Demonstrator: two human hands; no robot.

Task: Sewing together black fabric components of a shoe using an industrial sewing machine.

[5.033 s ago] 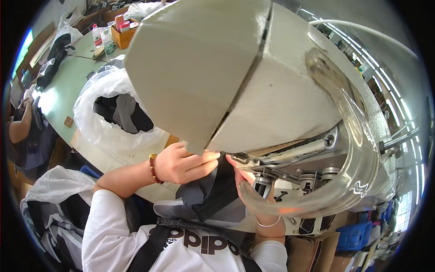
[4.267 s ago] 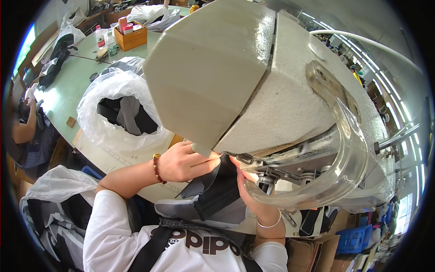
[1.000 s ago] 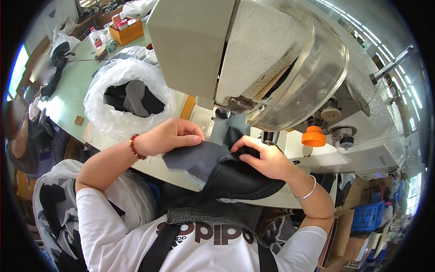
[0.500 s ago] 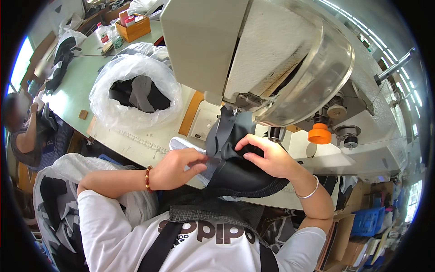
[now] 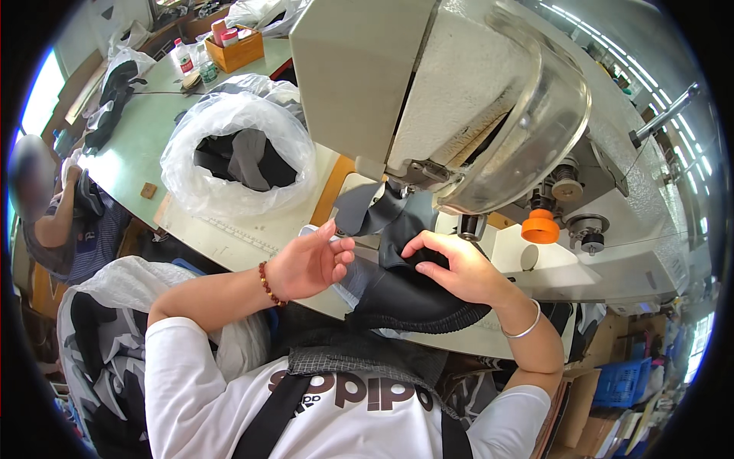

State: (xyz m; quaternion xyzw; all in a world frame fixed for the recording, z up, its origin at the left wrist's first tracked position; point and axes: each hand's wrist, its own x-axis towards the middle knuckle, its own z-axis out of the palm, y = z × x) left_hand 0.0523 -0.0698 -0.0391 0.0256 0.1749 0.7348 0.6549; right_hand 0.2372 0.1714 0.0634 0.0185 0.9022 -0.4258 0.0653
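Observation:
A black, leather-like shoe upper (image 5: 413, 298) with a gathered edge lies under the head of a sewing machine (image 5: 451, 99). My right hand (image 5: 462, 268) is closed on its upper fold, thumb and fingers pinching the black material. My left hand (image 5: 310, 264) is turned palm up to the left of the upper, fingers loosely curled and apart, with nothing seen in it. Beyond its fingertips a dark grey flap (image 5: 358, 210) bends to the left near the needle area. Pale grey lining (image 5: 350, 279) shows along the upper's left side.
On the left, an open plastic bag (image 5: 183, 164) of dark pieces stands on the machine table. Another filled bag (image 5: 115, 283) sits beside my left arm. A wooden box (image 5: 237, 55) and bottles stand on the green table (image 5: 122, 164). A co-worker (image 5: 65, 222) is at far left.
My left hand has come away from the upper and turned palm up. The grey flap has swung left from its upright position. My right hand keeps its pinch in nearly the same place.

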